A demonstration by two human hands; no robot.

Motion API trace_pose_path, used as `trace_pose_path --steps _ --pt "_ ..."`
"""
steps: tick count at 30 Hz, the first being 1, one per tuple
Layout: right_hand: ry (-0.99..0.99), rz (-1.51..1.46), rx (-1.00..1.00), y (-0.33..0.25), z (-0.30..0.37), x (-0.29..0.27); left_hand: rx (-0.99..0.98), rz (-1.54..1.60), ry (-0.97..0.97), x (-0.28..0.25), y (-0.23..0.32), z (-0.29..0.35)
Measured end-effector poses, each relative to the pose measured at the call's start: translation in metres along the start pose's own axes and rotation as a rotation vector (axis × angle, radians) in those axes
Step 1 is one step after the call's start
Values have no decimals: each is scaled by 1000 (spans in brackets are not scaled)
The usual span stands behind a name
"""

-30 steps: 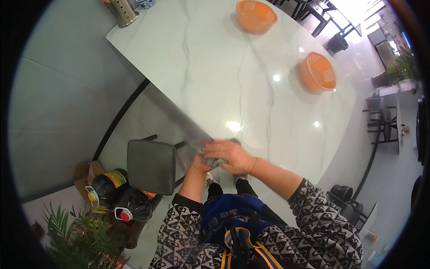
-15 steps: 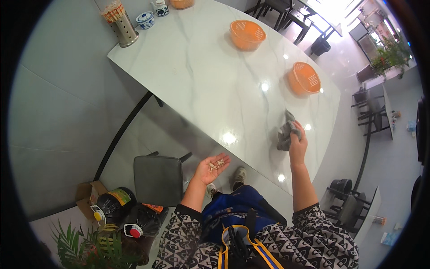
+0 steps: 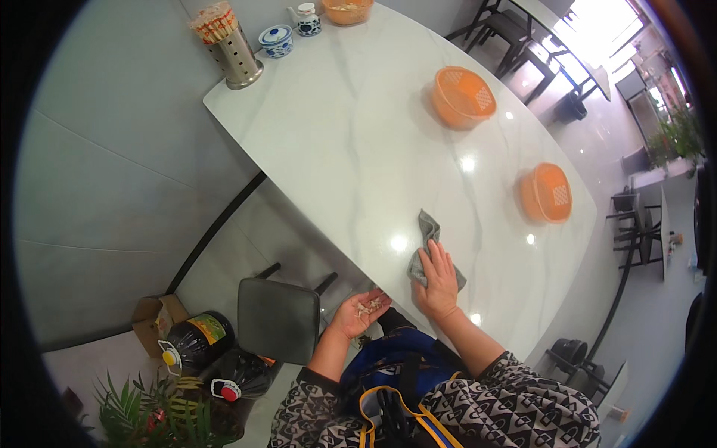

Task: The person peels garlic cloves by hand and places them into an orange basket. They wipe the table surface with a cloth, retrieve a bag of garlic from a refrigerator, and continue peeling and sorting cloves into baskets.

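Note:
My left hand is cupped palm up beside the table's near edge, fingers extended. In its palm lie several small pale scraps, too small to identify. On the white marble-patterned table, my right hand lies flat over a grey cloth, pressing it to the surface near the edge. The cloth spreads out beyond the fingers on both sides; its middle is hidden under the hand.
Two orange plastic baskets stand on the table's far right side. A chopstick holder, lidded jar, small teapot and another orange basket line the back. Left below are a grey stool and dark jugs.
My right hand has brought the cloth left and nearer the table's edge, going from a bunched grip to a flat press. My left hand still holds the scraps, now close against the edge.

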State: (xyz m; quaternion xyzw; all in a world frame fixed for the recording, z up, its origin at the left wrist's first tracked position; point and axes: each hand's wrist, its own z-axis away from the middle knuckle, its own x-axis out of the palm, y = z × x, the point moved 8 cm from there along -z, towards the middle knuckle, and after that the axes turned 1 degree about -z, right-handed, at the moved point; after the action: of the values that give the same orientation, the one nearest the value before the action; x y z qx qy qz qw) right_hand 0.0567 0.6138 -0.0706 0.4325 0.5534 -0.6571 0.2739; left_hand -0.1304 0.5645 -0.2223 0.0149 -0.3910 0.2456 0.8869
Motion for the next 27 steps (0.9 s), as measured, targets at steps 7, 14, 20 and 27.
trace_pose_path --steps 7,14,20,27 --pt "183 16 -173 66 -231 23 179 54 166 -1 35 -10" --pt "0 -116 -333 9 -360 55 229 171 28 2 57 -15" --pt "-396 -391 -730 -74 -281 95 221 145 19 17 79 -31" --pt "-553 -504 -887 -98 -131 70 218 115 84 40 84 -29"
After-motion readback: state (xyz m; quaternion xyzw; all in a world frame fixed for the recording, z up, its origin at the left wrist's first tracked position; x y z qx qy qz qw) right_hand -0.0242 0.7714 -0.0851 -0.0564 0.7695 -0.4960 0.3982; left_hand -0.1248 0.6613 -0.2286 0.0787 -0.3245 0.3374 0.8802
